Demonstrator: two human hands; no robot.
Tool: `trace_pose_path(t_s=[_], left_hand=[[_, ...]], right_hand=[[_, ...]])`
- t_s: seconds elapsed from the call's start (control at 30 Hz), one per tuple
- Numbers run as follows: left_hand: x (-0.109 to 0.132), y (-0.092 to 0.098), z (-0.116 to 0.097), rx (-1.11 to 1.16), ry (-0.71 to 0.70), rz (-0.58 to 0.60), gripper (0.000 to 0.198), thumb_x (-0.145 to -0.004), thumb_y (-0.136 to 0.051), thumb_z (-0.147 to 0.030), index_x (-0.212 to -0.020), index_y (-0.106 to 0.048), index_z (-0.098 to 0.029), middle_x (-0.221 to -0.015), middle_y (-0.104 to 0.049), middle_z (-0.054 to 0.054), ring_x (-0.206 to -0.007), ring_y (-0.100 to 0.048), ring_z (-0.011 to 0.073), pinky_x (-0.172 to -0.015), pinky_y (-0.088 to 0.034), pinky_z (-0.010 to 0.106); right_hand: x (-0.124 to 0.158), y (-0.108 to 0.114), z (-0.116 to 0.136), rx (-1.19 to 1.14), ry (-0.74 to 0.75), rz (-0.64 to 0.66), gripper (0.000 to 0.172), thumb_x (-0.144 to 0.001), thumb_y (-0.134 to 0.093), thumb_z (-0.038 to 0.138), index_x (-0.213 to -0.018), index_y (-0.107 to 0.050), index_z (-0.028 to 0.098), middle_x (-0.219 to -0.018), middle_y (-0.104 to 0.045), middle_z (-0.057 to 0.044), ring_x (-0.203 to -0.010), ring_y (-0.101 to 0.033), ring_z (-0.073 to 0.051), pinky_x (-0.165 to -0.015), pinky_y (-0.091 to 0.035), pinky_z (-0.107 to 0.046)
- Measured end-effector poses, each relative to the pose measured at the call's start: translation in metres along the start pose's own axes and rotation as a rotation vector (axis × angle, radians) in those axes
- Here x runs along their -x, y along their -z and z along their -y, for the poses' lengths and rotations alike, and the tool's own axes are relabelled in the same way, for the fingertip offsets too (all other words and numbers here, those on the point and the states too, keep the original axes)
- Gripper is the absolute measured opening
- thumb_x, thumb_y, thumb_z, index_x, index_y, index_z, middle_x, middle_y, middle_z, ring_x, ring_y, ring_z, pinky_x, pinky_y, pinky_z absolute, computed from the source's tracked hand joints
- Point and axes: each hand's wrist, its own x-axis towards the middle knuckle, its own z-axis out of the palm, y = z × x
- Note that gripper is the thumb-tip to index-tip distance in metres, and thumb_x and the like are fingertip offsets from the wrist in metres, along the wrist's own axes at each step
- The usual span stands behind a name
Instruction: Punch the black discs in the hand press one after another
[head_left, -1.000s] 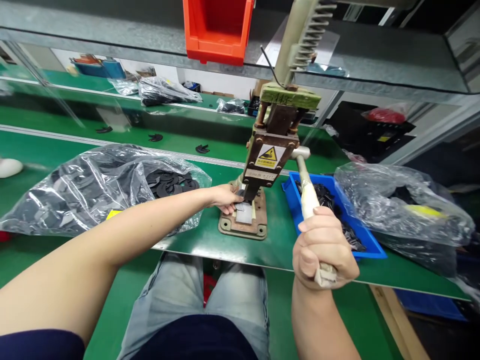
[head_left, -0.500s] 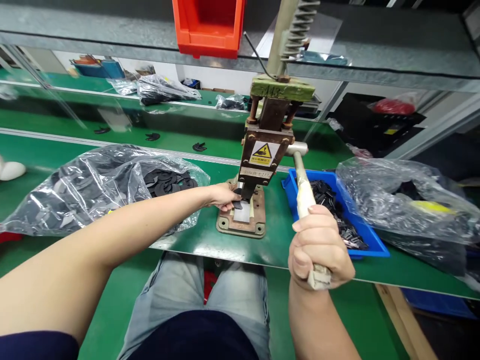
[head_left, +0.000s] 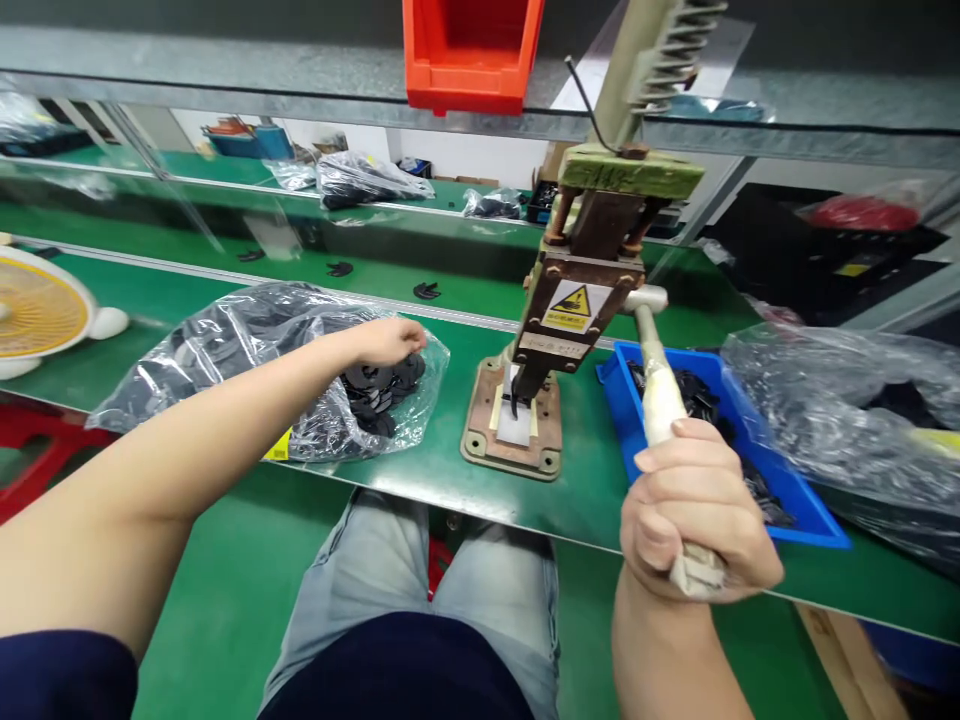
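My right hand (head_left: 697, 510) is wrapped around the taped handle of the lever (head_left: 661, 395) on a hand press (head_left: 577, 310). Over a clear plastic bag (head_left: 247, 340), my left hand (head_left: 390, 342) has its fingers curled downward, close above a heap of flat black curved pieces (head_left: 375, 400). Whatever is in those fingers, if anything, is hidden. Beneath the press ram, a small black piece (head_left: 515, 398) sits on the light metal plate (head_left: 514, 428) of the press base (head_left: 475, 425).
Right of the press stands a blue bin (head_left: 806, 510) with black parts, beside another plastic bag (head_left: 840, 420). A red bin (head_left: 472, 85) rests on the shelf above. A fan (head_left: 45, 305) lies at far left. Several black pieces (head_left: 427, 291) lie behind the press.
My left hand has left the press base and moved left to the bag. A black piece is visible under the ram. My right hand keeps its grip; the view has shifted left.
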Motion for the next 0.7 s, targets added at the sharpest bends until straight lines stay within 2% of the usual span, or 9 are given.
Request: trace_pose_path(t_s=[0.1,0.2,0.3,0.4,0.57,0.7], left_hand=[[0.004,0.002,0.042,-0.335,0.01,0.051,0.04,-0.088,-0.062,-0.032,-0.126,-0.072,-0.023,-0.127,-0.077,0.006,-0.115,-0.071,0.0261,-0.1,-0.053,0.032],[0.004,-0.01,0.056,-0.467,-0.093,0.055,0.054,-0.086,-0.067,-0.039,-0.138,-0.068,-0.023,-0.139,-0.071,0.01,-0.128,-0.064,0.0299,-0.109,-0.048,0.036],[-0.001,-0.025,0.053,-0.529,-0.173,0.05,0.06,-0.086,-0.069,-0.043,-0.142,-0.066,-0.022,-0.14,-0.068,0.013,-0.13,-0.062,0.032,-0.113,-0.045,0.039],[-0.006,-0.035,0.049,-0.543,-0.223,0.03,0.052,-0.092,-0.061,-0.043,-0.14,-0.067,-0.022,-0.134,-0.07,0.013,-0.124,-0.065,0.0301,-0.109,-0.047,0.037],[-0.008,-0.037,0.04,-0.533,-0.268,-0.017,0.04,-0.103,-0.039,-0.034,-0.118,-0.073,-0.019,-0.112,-0.075,0.013,-0.105,-0.071,0.0278,-0.094,-0.051,0.036],[0.003,-0.039,0.019,-0.464,-0.297,-0.137,0.04,-0.106,-0.035,-0.034,-0.125,-0.067,-0.02,-0.111,-0.07,0.012,-0.096,-0.07,0.0251,-0.085,-0.052,0.034]], right_hand=[[0.002,-0.002,-0.004,0.017,0.008,-0.049,0.038,-0.089,-0.071,0.039,-0.059,-0.052,0.023,-0.061,-0.062,0.006,-0.066,-0.068,-0.014,-0.087,-0.059,-0.053],[0.004,-0.004,-0.005,0.031,0.032,-0.082,0.041,-0.089,-0.071,0.041,-0.058,-0.05,0.023,-0.059,-0.06,0.006,-0.065,-0.067,-0.015,-0.085,-0.059,-0.053],[0.004,-0.004,-0.005,0.035,0.022,-0.074,0.041,-0.089,-0.071,0.039,-0.058,-0.048,0.023,-0.06,-0.06,0.006,-0.065,-0.067,-0.015,-0.084,-0.059,-0.053],[0.003,-0.003,-0.003,0.037,0.014,-0.051,0.04,-0.089,-0.071,0.037,-0.059,-0.049,0.023,-0.061,-0.06,0.006,-0.066,-0.067,-0.015,-0.086,-0.058,-0.054],[0.001,-0.006,-0.002,0.038,0.035,-0.072,0.041,-0.089,-0.07,0.037,-0.059,-0.047,0.022,-0.06,-0.057,0.006,-0.065,-0.065,-0.013,-0.087,-0.057,-0.053],[0.001,-0.007,-0.002,0.034,0.037,-0.067,0.041,-0.089,-0.071,0.036,-0.059,-0.046,0.021,-0.06,-0.056,0.006,-0.065,-0.065,-0.013,-0.09,-0.057,-0.051]])
